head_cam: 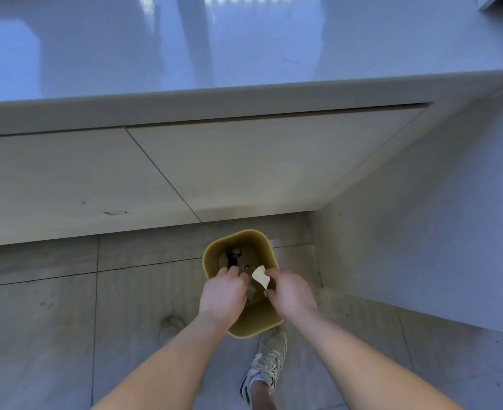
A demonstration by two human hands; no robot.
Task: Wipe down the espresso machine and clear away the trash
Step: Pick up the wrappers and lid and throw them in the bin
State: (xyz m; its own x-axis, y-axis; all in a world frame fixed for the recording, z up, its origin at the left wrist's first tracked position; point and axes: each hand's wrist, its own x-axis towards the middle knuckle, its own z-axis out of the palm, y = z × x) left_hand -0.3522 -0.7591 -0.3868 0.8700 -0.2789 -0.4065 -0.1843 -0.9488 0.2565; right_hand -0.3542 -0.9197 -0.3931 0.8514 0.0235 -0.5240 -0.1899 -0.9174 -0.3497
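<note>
A mustard-yellow waste bin (239,237) stands on the tiled floor below the counter, with crumpled scraps lying inside it. Both my hands hover over its near rim. My right hand (291,294) pinches a small pale scrap of paper (260,276) between thumb and fingers, just above the bin's opening. My left hand (223,294) is beside it with fingers curled down; whether anything is in it is hidden. The espresso machine is not in view.
A glossy white countertop (244,54) fills the top, with pale cabinet fronts (244,173) under it. A white wall panel (436,232) stands to the right of the bin. My sneakers (269,362) rest on the grey floor tiles just behind the bin.
</note>
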